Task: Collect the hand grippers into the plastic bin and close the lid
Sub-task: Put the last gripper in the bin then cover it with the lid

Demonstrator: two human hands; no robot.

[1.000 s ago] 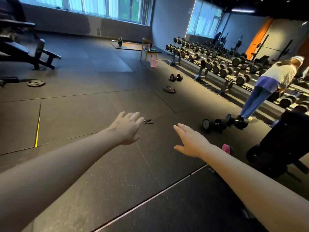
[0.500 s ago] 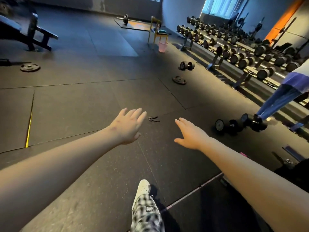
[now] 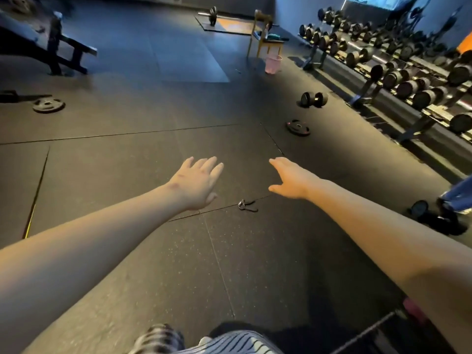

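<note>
One hand gripper (image 3: pixel 246 205) lies on the floor (image 3: pixel 122 169), on a seam between mats near the middle of the view; neither hand touches it; it is small and dark, so how its handles lie is hard to tell. The left hand (image 3: pixel 196 183) is stretched forward, palm down, fingers straight and close together, holding nothing; the right hand (image 3: pixel 291 180) reaches out likewise, fingers straight, thumb spread apart from them, holding nothing. They hang in the air to the left and right of the hand gripper, a little beyond it; I judge the arms are held out ahead in readiness while the person walks up, with the stoop not yet made; a striped trouser leg (image 3: pixel 229 341) at the near edge fits a stride. No bin or lid is in view, so the collecting looks barely begun; how many hand grippers remain cannot be told. The pick-up should call for bending down and curling fingers round the handles; either hand is placed for it. Farther right lie a plate (image 3: pixel 297 127) and a dumbbell (image 3: pixel 313 99) beside the rack (image 3: pixel 408 80); a pink basket (image 3: pixel 273 63) stands by a chair (image 3: pixel 268 39) at the far side. Another person's leg (image 3: pixel 459 198) shows at the right edge; best given room.
</note>
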